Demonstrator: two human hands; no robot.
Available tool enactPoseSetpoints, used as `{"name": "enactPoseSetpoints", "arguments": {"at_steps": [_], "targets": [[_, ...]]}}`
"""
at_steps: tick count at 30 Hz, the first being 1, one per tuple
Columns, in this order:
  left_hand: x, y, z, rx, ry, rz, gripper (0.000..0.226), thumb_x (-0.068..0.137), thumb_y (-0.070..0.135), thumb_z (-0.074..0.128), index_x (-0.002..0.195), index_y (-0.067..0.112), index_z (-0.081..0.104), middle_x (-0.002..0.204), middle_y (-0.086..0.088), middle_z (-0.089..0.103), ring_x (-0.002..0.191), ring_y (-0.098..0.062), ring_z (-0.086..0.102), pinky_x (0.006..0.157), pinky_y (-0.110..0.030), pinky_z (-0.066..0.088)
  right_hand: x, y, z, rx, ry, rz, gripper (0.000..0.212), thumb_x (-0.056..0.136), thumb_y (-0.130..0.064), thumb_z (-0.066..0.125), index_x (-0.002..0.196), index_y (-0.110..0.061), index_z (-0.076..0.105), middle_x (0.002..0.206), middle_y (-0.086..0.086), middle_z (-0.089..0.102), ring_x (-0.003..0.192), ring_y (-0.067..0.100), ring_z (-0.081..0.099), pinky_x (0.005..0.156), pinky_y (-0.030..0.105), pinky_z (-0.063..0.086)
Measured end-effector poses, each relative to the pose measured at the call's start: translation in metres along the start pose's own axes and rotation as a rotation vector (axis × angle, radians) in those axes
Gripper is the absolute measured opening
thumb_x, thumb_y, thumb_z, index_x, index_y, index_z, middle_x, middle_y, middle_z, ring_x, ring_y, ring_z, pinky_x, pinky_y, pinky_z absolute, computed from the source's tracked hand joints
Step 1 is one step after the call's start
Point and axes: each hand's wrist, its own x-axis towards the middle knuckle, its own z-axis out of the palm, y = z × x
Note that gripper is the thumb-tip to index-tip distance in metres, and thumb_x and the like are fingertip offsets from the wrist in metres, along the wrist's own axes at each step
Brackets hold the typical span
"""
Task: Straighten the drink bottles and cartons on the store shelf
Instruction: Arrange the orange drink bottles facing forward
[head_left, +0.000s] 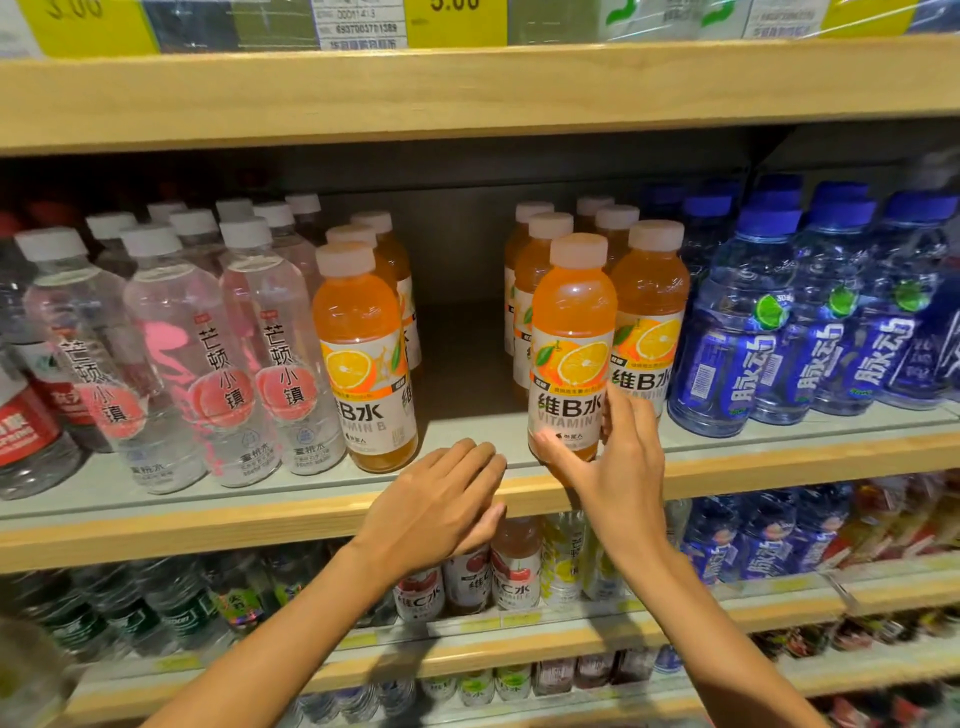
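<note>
An orange vitamin drink bottle (571, 332) stands upright at the front of the middle shelf (260, 514). My right hand (613, 457) grips its lower part, thumb on the left side and fingers round the right. My left hand (441, 499) rests flat on the shelf's front edge, fingers straight, holding nothing. More orange bottles (649, 306) stand in rows behind and to the right. Another orange row (363, 353) stands to the left, with an empty gap between the two groups.
Clear peach-water bottles (208, 353) fill the shelf's left side and blue bottles (769, 322) the right. A wooden shelf (467, 88) with price tags hangs above. Lower shelves hold small cherry drink bottles (514, 566) and green water bottles (130, 608).
</note>
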Motion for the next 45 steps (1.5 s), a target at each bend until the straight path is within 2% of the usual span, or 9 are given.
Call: {"name": "enactPoseSetpoints", "arguments": {"at_steps": [11,15,18,20,29,32,38,42,45], "targets": [[0.001,0.002,-0.008,-0.06,0.028,-0.031,0.039,0.093,0.035,0.05,0.111,0.004,0.067,0.109,-0.011,0.067,0.096,-0.025,0.064,0.077,-0.034,0.055,0.005,-0.011,0.009,-0.172,0.003,0.045,0.071,0.079,-0.035,0.074,0.134,0.002,0.046,0.122,0.018,0.058,0.115,0.033,0.053,0.091,0.038,0.044],[-0.006,0.003,-0.015,-0.141,0.123,-0.037,0.028,0.089,0.021,0.054,0.102,0.0,0.069,0.104,-0.014,0.068,0.092,-0.027,0.065,0.08,-0.034,0.053,-0.003,-0.015,0.003,-0.126,0.091,0.024,0.056,0.079,-0.019,0.076,0.126,0.002,0.053,0.114,0.018,0.059,0.103,0.033,0.059,0.084,0.04,0.05],[-0.028,-0.002,-0.019,-0.102,0.201,-0.055,0.025,0.088,0.015,0.056,0.098,-0.002,0.071,0.101,-0.016,0.07,0.091,-0.029,0.067,0.08,-0.036,0.054,-0.013,-0.025,0.004,-0.071,0.16,-0.129,0.034,0.08,-0.005,0.073,0.11,0.0,0.059,0.098,0.012,0.059,0.088,0.018,0.056,0.075,0.022,0.043],[-0.043,-0.011,-0.022,-0.054,0.223,-0.069,0.024,0.088,0.013,0.055,0.095,-0.003,0.072,0.099,-0.018,0.07,0.088,-0.031,0.068,0.075,-0.038,0.055,-0.015,-0.038,0.014,0.036,0.059,-0.19,0.027,0.083,-0.005,0.07,0.108,-0.003,0.06,0.095,0.007,0.059,0.085,0.009,0.052,0.073,0.015,0.039],[-0.099,-0.061,-0.012,0.148,0.195,-0.076,0.035,0.093,0.023,0.047,0.107,-0.001,0.068,0.107,-0.021,0.07,0.091,-0.032,0.069,0.083,-0.039,0.05,-0.006,-0.097,0.093,0.476,-0.407,0.076,0.062,0.077,-0.044,0.073,0.125,-0.018,0.043,0.122,0.0,0.056,0.109,0.01,0.055,0.087,0.021,0.048],[-0.102,-0.065,-0.004,0.223,0.206,-0.025,0.035,0.096,0.026,0.042,0.114,0.001,0.058,0.107,-0.018,0.07,0.093,-0.031,0.068,0.085,-0.037,0.046,-0.002,-0.106,0.111,0.476,-0.372,0.108,0.062,0.073,-0.046,0.076,0.116,-0.018,0.043,0.115,0.003,0.056,0.104,0.014,0.058,0.085,0.032,0.052],[-0.103,-0.065,-0.003,0.273,0.243,-0.02,0.035,0.097,0.027,0.04,0.113,0.001,0.057,0.106,-0.017,0.071,0.092,-0.03,0.069,0.085,-0.036,0.046,0.003,-0.11,0.117,0.402,-0.289,0.096,0.06,0.069,-0.044,0.08,0.11,-0.012,0.048,0.106,0.004,0.057,0.098,0.015,0.058,0.078,0.025,0.051],[-0.102,-0.063,-0.011,0.217,0.226,-0.051,0.039,0.095,0.027,0.042,0.102,0.0,0.07,0.105,-0.016,0.071,0.092,-0.03,0.069,0.083,-0.034,0.047,0.001,-0.109,0.104,0.482,-0.218,0.1,0.052,0.07,-0.033,0.082,0.104,-0.013,0.048,0.089,-0.012,0.058,0.079,-0.008,0.056,0.064,0.001,0.042],[-0.098,-0.058,-0.02,0.128,0.163,-0.11,0.034,0.09,0.028,0.048,0.098,0.002,0.07,0.1,-0.013,0.069,0.085,-0.029,0.065,0.074,-0.033,0.045,0.0,-0.103,0.087,0.545,-0.19,0.117,0.051,0.07,-0.025,0.082,0.109,-0.007,0.053,0.095,-0.003,0.065,0.084,-0.001,0.061,0.072,0.008,0.047]]}}
